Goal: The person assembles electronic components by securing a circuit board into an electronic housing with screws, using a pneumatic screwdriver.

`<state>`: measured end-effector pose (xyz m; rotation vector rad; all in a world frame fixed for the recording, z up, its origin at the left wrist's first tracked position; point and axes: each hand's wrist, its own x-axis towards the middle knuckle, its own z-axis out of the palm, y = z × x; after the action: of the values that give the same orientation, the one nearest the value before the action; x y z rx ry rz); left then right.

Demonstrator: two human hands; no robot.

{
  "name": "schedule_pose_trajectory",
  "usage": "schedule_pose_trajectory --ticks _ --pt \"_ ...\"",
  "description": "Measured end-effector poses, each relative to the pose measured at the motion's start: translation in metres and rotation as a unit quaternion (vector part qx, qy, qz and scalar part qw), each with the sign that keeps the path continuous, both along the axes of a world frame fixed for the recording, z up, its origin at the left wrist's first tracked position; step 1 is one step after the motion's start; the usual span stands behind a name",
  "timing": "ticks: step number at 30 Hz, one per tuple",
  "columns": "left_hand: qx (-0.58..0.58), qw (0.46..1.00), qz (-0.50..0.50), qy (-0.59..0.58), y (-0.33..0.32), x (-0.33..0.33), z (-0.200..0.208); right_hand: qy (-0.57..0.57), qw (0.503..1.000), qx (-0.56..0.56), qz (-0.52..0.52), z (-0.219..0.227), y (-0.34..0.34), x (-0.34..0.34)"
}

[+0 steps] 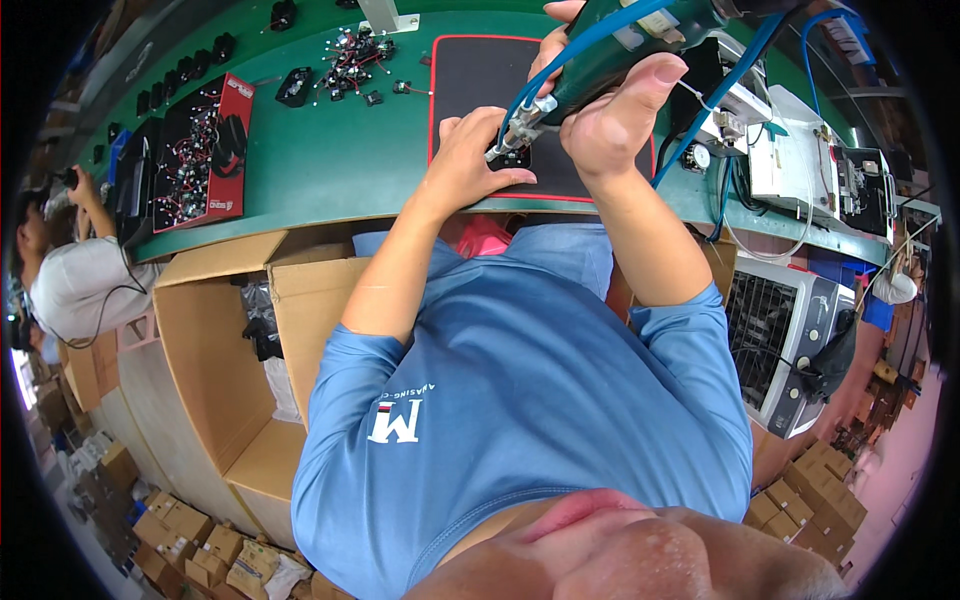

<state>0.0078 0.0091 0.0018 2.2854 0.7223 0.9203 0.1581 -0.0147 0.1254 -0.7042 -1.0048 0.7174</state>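
My right hand [612, 128] is closed round a thick dark green powered screwdriver [600, 62], its fingers behind the body and its thumb along the near side. The tool is tilted, with its silver nose [522, 128] pointing down and left. Under that nose a small black part [516, 158] lies on the black mat [478, 72] with the red edge, mostly hidden by hand and tool. My left hand [468, 160] holds this part from the left, fingers curled beyond it and thumb on the near side. A blue hose [575, 70] runs along the screwdriver.
Wired small parts lie heaped on the green table [320, 165] and in a red box [232, 150] at left. White machines [795, 150] with hoses stand at right. An opened cardboard box [215, 350] sits below the table edge. Another person [85, 280] works at far left.
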Motion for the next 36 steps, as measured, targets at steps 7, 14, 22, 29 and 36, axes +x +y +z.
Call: schedule_pose_trajectory --ticks 7,14,22,29,36 --pt "-0.016 1.000 -0.001 -0.005 -0.001 -0.001 0.002 0.016 1.000 -0.002 0.009 -0.002 -0.001 -0.003" --pt "-0.012 0.999 0.019 -0.032 -0.005 -0.001 0.005 0.011 0.996 0.018 0.089 -0.024 0.004 0.002" --pt "-0.019 1.000 0.018 -0.005 -0.002 0.000 0.013 -0.003 0.998 -0.025 0.052 -0.001 0.004 -0.005" --pt "-0.020 1.000 -0.017 0.017 0.013 0.001 0.005 0.002 0.983 0.168 -0.076 0.141 -0.004 0.020" --pt "0.090 0.985 0.077 0.129 0.140 0.051 0.041 -0.073 0.996 -0.029 -0.045 0.065 -0.035 0.071"
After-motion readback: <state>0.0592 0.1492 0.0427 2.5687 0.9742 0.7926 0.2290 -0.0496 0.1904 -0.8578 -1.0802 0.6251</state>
